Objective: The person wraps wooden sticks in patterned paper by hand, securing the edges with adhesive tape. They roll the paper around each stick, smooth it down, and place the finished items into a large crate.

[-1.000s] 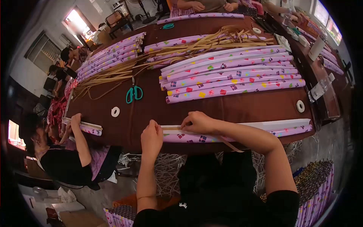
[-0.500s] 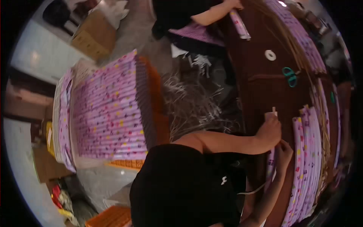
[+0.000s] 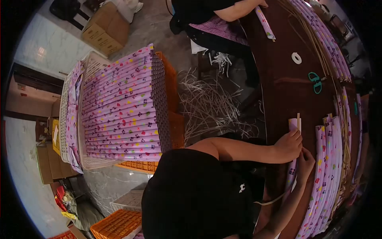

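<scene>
A narrow roll of purple patterned wrap (image 3: 292,172) lies along the dark brown table, with a thin pale stick (image 3: 299,121) showing at its far end. My left hand (image 3: 289,146) is closed around the roll just below that end. My right hand (image 3: 306,164) sits against the roll directly beneath, its fingers pinched together on the wrap. A pale strip (image 3: 273,202) trails off the table edge beside it. Several finished-looking patterned rolls (image 3: 324,171) lie side by side just right of my hands.
White tape (image 3: 297,58) and green scissors (image 3: 315,83) lie farther up the table (image 3: 284,95). A co-worker's arm (image 3: 238,10) reaches over another roll (image 3: 265,24). Left stands a crate (image 3: 85,155) stacked with patterned rolls; scrap strips (image 3: 211,99) litter the floor.
The whole view has shifted slightly, so things appear farther right. My left hand's fingers look more extended along the roll; both hands stay on it.
</scene>
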`<state>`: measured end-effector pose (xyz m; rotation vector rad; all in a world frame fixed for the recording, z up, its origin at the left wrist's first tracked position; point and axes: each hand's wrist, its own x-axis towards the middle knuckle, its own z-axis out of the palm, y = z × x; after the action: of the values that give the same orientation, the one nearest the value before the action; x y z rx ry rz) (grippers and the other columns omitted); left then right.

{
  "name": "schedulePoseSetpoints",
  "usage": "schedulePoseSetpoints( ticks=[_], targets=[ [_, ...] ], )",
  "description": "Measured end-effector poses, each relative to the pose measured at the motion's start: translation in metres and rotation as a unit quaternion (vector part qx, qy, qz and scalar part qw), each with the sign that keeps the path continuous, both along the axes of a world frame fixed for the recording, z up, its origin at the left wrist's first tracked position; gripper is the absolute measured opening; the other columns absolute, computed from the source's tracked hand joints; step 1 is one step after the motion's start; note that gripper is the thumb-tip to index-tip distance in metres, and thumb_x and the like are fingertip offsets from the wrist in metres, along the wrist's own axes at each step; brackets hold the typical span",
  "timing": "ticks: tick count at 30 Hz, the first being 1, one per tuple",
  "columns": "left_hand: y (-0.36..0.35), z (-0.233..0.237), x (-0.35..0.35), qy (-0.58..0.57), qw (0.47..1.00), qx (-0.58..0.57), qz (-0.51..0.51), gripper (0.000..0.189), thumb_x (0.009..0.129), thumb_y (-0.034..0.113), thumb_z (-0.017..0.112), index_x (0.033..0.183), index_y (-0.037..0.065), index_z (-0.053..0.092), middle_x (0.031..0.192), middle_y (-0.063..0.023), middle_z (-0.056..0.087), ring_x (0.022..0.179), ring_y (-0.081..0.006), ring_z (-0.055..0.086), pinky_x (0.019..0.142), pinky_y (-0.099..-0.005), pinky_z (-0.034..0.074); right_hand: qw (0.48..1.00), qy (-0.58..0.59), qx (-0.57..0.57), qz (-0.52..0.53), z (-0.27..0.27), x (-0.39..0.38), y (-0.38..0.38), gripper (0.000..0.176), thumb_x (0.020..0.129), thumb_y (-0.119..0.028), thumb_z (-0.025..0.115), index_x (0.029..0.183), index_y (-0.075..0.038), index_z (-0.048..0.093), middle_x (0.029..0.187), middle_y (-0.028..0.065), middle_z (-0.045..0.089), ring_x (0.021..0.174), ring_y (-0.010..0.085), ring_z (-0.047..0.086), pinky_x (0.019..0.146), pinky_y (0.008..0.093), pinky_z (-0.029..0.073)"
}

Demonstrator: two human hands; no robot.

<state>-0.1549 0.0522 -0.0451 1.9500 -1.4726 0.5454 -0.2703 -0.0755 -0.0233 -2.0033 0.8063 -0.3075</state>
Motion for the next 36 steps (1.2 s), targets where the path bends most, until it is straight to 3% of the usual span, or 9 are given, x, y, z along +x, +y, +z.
schedulePoseSetpoints(
  ticks=[3,8,10,11,16,18,22,30,36],
  targets=[
    [0.005,0.005,0.008,-0.032,0.999,-0.021,0.001,0.024,0.075,0.018,0.063,0.082,-0.003,0.070,0.094,-0.0175,0.065,0.099,-0.0339,0.059,0.099,-0.0426,0.042,1.000,-0.002,-0.022,0.012,0.004,0.001,0.002,0.021,0.091,-0.007,0.063,0.106,0.005,0.069,0.097,0.0107,0.070,0.088,0.0157,0.064,0.086,0.0311,0.048],
    [0.000,0.002,0.021,0.072,0.981,-0.060,-0.172,0.013,0.077,0.015,0.065,0.076,0.002,0.063,0.083,-0.0123,0.059,0.086,-0.0296,0.058,0.079,-0.0389,0.047,0.996,0.002,-0.088,0.022,0.013,0.002,0.008,0.018,0.086,-0.010,0.067,0.100,0.001,0.073,0.089,0.0151,0.068,0.082,0.0229,0.066,0.080,0.0337,0.050],
    [0.001,-0.001,0.025,0.051,0.983,-0.011,-0.177,0.017,0.081,0.015,0.063,0.088,0.000,0.062,0.090,-0.0126,0.061,0.089,-0.0305,0.058,0.086,-0.0429,0.045,0.996,-0.008,-0.092,0.010,0.014,0.003,0.013,0.018,0.084,-0.014,0.069,0.096,-0.002,0.074,0.087,0.0162,0.067,0.080,0.0275,0.063,0.076,0.0362,0.050],
    [0.003,0.007,0.026,0.052,0.981,0.015,-0.188,0.019,0.085,0.016,0.061,0.093,-0.001,0.062,0.099,-0.0147,0.062,0.096,-0.0317,0.058,0.090,-0.0444,0.043,0.995,-0.026,-0.083,0.039,0.015,0.003,0.008,0.018,0.083,-0.013,0.069,0.097,-0.002,0.074,0.088,0.0130,0.072,0.083,0.0245,0.063,0.085,0.0352,0.047],
    [0.006,0.005,0.027,0.024,0.979,0.054,-0.193,0.027,0.096,0.019,0.052,0.109,-0.003,0.062,0.115,-0.0150,0.061,0.106,-0.0325,0.055,0.099,-0.0459,0.039,0.994,-0.067,-0.081,0.003,0.013,-0.001,0.011,0.020,0.080,-0.018,0.072,0.095,-0.003,0.074,0.083,0.0148,0.071,0.073,0.0270,0.064,0.074,0.0360,0.051],
    [0.006,0.003,0.027,0.012,0.978,0.056,-0.200,0.027,0.096,0.018,0.052,0.109,-0.003,0.063,0.114,-0.0150,0.061,0.105,-0.0325,0.055,0.099,-0.0457,0.039,0.996,-0.088,0.001,0.011,0.012,0.000,0.013,0.027,0.078,-0.019,0.076,0.099,-0.003,0.069,0.078,0.0130,0.069,0.069,0.0262,0.065,0.064,0.0359,0.051],
    [0.005,0.005,0.028,-0.006,0.979,0.058,-0.195,0.027,0.094,0.019,0.053,0.108,-0.002,0.064,0.113,-0.0142,0.062,0.104,-0.0316,0.056,0.098,-0.0443,0.040,0.995,-0.082,-0.055,0.022,0.021,-0.005,0.016,0.036,0.079,-0.020,0.076,0.104,-0.005,0.054,0.070,0.0123,0.064,0.069,0.0299,0.065,0.060,0.0397,0.048],
    [0.005,0.005,0.027,-0.026,0.980,0.066,-0.186,0.025,0.093,0.019,0.055,0.107,0.001,0.066,0.111,-0.0123,0.062,0.104,-0.0309,0.056,0.097,-0.0442,0.040,0.991,-0.022,-0.135,0.002,0.022,-0.014,0.025,0.038,0.080,-0.022,0.074,0.107,-0.005,0.055,0.073,0.0137,0.065,0.071,0.0319,0.065,0.063,0.0421,0.048],
    [0.006,0.007,0.027,-0.020,0.979,0.080,-0.187,0.024,0.093,0.017,0.054,0.107,0.001,0.066,0.112,-0.0120,0.062,0.103,-0.0312,0.055,0.097,-0.0442,0.040,0.989,-0.011,0.129,-0.073,0.046,-0.071,0.044,0.033,0.085,-0.013,0.071,0.110,-0.004,0.050,0.067,0.0079,0.063,0.063,0.0133,0.061,0.057,0.0299,0.046]
  ],
)
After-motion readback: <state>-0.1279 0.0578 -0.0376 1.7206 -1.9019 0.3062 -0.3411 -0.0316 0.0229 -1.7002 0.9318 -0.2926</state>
